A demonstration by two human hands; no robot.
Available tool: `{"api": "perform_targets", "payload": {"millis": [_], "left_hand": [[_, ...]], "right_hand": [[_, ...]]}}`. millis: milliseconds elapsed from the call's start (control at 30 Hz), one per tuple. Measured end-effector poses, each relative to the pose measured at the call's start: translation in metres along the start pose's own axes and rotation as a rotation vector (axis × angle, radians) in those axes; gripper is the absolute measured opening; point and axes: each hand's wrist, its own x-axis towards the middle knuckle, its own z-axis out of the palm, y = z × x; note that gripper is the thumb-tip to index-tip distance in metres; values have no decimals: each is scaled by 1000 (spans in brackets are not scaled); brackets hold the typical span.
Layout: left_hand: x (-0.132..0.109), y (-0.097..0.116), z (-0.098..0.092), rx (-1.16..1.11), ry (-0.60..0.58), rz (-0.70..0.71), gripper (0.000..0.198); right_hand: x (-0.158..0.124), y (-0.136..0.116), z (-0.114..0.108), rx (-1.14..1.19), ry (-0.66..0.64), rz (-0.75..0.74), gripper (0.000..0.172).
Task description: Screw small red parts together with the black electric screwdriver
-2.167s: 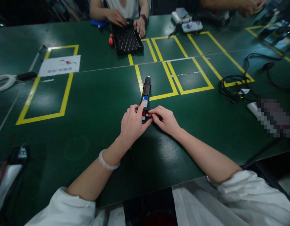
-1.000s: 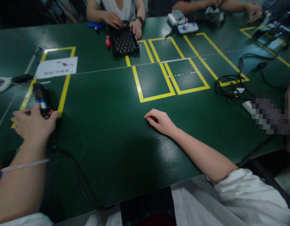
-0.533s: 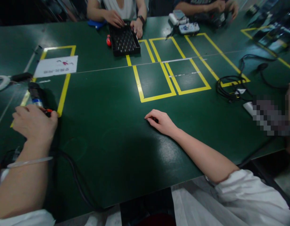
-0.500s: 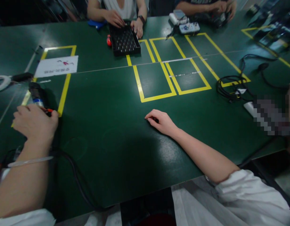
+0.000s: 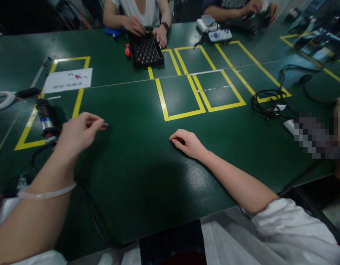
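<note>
My left hand [image 5: 80,134] is raised over the green table [image 5: 125,147], its thumb and fingers brought together in a pinch. Whatever lies between its fingertips, if anything, I cannot make out. Just left of it lies a black cylindrical tool [image 5: 46,117] with a blue and silver band and a dark cable at its near end. My right hand [image 5: 188,142] rests on the tabletop with thumb and forefinger closed together; whether they hold a small thing is hidden.
A white printed sheet [image 5: 69,80] lies across yellow tape beyond the tool, with a white tape roll [image 5: 3,100] further left. Across the table, a person's hands work at a black tray [image 5: 147,53]. Coiled black cable [image 5: 265,102] lies to the right.
My left hand has left the black tool and moved right, bringing more of the tool into sight. My right hand stays in place.
</note>
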Motion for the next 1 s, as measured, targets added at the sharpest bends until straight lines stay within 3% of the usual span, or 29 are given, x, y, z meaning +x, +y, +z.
{"api": "perform_targets", "payload": {"millis": [33,133,267,333,467,700,1000], "left_hand": [[-6,19,11,-147,-112,84,42],[-25,69,41,-312,-297,298,40],[-43,105,77,-563,-493,380,53],[-48,108,92,-655,-594,388,59],[-51,105,111,-757,-659,393,63],[-49,102,113,-861,-597,302,45],[-46,99,116,-821,-621,329,35]], "right_hand": [[0,0,0,2,1,-2,13],[0,-1,0,46,-3,0,12],[-1,-2,1,221,-69,8,29],[-1,-3,2,236,-88,-2,33],[0,-5,2,220,-94,-37,9],[-1,-6,3,203,-11,3,9],[0,-6,1,180,61,25,9]]}}
